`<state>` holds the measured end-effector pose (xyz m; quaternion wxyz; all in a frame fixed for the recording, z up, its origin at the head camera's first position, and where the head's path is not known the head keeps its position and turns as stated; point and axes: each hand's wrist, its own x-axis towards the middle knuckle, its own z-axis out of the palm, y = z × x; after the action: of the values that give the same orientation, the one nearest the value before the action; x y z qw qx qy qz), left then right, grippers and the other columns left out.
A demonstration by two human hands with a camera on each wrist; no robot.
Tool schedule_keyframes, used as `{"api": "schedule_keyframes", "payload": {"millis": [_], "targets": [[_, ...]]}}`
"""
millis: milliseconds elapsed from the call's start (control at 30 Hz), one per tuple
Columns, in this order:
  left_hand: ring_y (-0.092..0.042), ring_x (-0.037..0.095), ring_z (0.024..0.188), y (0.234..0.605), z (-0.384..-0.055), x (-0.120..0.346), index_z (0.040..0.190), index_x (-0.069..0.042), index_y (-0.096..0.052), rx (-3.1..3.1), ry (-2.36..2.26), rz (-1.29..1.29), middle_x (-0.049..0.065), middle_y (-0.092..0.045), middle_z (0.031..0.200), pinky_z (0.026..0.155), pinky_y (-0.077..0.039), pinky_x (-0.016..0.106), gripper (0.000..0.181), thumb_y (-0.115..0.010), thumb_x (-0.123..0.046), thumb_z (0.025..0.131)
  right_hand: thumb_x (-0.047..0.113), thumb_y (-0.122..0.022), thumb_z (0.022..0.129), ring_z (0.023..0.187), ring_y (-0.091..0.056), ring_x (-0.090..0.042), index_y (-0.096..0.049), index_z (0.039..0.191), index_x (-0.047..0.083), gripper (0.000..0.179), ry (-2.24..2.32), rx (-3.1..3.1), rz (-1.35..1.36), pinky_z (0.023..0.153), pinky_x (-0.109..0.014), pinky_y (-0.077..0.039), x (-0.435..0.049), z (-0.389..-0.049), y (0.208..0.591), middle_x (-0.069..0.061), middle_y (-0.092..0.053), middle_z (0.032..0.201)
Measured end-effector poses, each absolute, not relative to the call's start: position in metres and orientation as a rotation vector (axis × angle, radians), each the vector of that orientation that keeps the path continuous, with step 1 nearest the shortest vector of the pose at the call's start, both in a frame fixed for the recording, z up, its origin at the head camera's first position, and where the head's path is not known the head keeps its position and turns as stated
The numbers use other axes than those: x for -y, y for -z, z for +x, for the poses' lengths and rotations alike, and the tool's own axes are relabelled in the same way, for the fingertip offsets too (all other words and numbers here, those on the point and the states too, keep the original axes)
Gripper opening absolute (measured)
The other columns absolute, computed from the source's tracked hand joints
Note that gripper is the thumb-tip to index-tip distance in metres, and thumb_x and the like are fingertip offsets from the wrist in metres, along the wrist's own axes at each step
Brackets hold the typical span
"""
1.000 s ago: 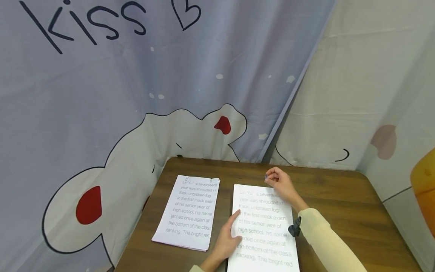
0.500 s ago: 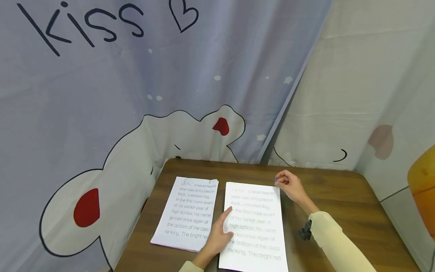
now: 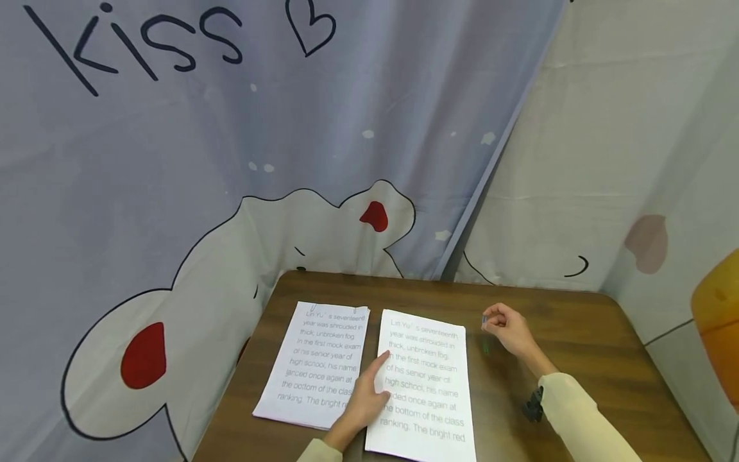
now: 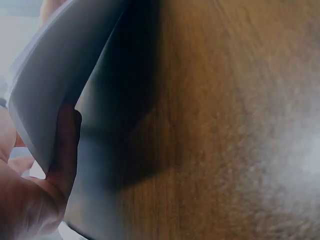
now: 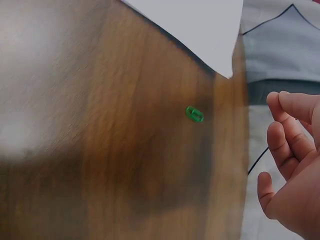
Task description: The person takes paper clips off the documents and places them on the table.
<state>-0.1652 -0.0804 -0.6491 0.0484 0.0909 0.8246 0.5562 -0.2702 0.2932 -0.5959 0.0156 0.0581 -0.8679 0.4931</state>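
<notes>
My left hand [image 3: 362, 401] grips the left edge of the right-hand stack of printed paper [image 3: 424, 378]. Two of its digits lie over the top sheet in the head view. From the left wrist, another finger [image 4: 65, 145] shows beneath the raised sheets [image 4: 55, 75]. Beyond the stack's upper right corner, my right hand [image 3: 510, 330] pinches a small blue paper clip [image 3: 484, 319] between thumb and forefinger; the fingertips hide most of it. Below that hand lies a green paper clip [image 5: 194, 114] on the wooden table.
A second printed stack [image 3: 317, 366], with clips [image 3: 312, 307] along its top edge, lies to the left. The brown table [image 3: 577, 340] ends at a curtain [image 3: 358, 90] behind and a pale cloth [image 3: 577, 154] at the right.
The right hand has moved right and nearer, away from the stack's top edge, still pinching the blue paper clip. The gripped stack has shifted left with the left hand, uncovering the green clip.
</notes>
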Motion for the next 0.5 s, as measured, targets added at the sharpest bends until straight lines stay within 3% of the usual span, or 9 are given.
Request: {"api": "schedule_keyframes", "payload": {"millis": [200, 500], "targets": [[-0.047, 0.044, 0.148, 0.649, -0.166, 0.079, 0.159, -0.007, -0.045, -2.626, -1.634, 0.3, 0.022, -0.049, 0.16, 0.124, -0.035, 0.059, 0.088, -0.063, 0.016, 0.076, 0.003, -0.073, 0.097, 0.087, -0.072, -0.036, -0.066, 0.114, -0.002, 0.02, -1.489, 2.735, 0.184, 0.07, -0.023, -0.053, -0.306, -0.265, 0.603, -0.02, -0.077, 0.093], [-0.049, 0.041, 0.147, 0.65, -0.166, 0.078, 0.156, -0.005, -0.049, -2.716, -1.519, 0.26, 0.021, -0.052, 0.158, 0.123, -0.038, 0.056, 0.08, -0.066, 0.012, 0.08, 0.0, -0.076, 0.093, 0.081, -0.073, -0.029, -0.068, 0.11, 0.0, 0.019, -1.441, 2.777, 0.156, 0.067, -0.022, -0.051, -0.316, -0.263, 0.617, -0.014, -0.077, 0.087]]}}
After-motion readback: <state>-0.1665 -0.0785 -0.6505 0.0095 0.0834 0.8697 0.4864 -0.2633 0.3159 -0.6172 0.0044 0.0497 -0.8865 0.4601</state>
